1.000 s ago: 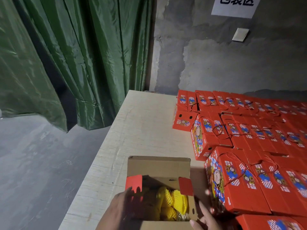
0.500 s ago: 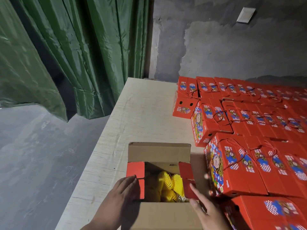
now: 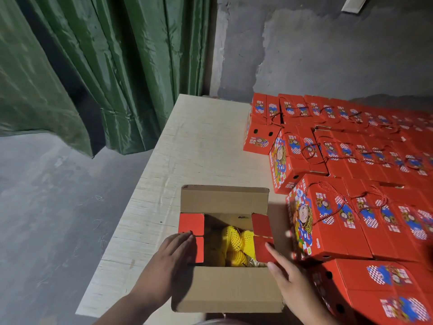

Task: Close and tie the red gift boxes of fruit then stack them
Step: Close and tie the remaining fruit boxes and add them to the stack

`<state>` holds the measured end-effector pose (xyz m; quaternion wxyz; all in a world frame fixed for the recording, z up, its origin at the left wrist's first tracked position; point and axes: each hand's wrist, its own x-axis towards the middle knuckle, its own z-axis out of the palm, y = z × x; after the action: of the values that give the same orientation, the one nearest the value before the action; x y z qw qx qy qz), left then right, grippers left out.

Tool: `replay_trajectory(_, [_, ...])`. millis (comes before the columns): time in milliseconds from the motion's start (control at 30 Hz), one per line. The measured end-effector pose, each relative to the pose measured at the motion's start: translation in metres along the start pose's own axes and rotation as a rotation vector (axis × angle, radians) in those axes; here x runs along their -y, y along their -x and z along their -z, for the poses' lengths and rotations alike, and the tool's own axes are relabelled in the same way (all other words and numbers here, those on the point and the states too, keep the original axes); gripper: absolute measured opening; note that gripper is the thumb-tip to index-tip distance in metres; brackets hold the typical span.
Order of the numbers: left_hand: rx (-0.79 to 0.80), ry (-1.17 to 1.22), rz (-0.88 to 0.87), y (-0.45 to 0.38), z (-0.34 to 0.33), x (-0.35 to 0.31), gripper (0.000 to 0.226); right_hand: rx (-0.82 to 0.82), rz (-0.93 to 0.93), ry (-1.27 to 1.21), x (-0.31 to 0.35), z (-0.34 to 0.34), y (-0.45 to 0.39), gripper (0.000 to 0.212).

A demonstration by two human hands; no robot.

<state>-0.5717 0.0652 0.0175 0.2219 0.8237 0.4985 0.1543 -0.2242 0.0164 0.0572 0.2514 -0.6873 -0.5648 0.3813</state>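
A green curtain [image 3: 98, 73] hangs left of the pale counter [image 3: 199, 146]. The left hand [image 3: 168, 261] presses straight fingers on the open gift box's [image 3: 225, 289] left side flap [image 3: 191, 235]; netted yellow fruit [image 3: 232, 242] sits inside. The right hand [image 3: 288, 280] touches the right flap [image 3: 262, 240] with extended fingers. Closed, tied red boxes [image 3: 346, 219] stand just right.

The scene is dim and flatly lit, with the brightest patch on the pale table [image 3: 201, 146] beyond the left hand [image 3: 171, 259]. Soft shadow fills the open box [image 3: 225, 233] between the hands, and darkens the side of the left hand nearest the box. The right hand [image 3: 288, 275] is slightly smeared by motion (its fingertips least crisp). The red boxes [image 3: 351, 141] beyond the right hand blur and lose detail toward the frame edge. The green curtain [image 3: 98, 66] far past the left hand shows faint sheen, and wide-angle bending tilts the wall [image 3: 328, 55].
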Motion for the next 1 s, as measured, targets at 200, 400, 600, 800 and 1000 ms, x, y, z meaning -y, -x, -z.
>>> replay_trajectory(200, [0.030, 0.005, 0.055, 0.001, -0.004, 0.002, 0.090, -0.002, -0.009, 0.023, 0.002, -0.002, -0.001, 0.048])
replay_trajectory(400, [-0.012, 0.019, 0.033, -0.004, -0.002, 0.000, 0.072, 0.010, -0.030, 0.037, 0.002, -0.002, -0.003, 0.045])
replay_trajectory(600, [-0.069, 0.054, 0.043, -0.004, -0.005, 0.002, 0.059, -0.037, -0.045, 0.067, 0.002, 0.000, -0.005, 0.044])
replay_trajectory(800, [-0.129, 0.053, 0.053, 0.003, -0.018, 0.003, 0.053, -0.029, -0.035, 0.098, -0.007, -0.003, -0.009, 0.048])
replay_trajectory(1000, [-0.160, 0.092, 0.036, 0.003, -0.013, -0.009, 0.054, -0.062, 0.021, 0.156, -0.007, -0.003, -0.007, 0.050])
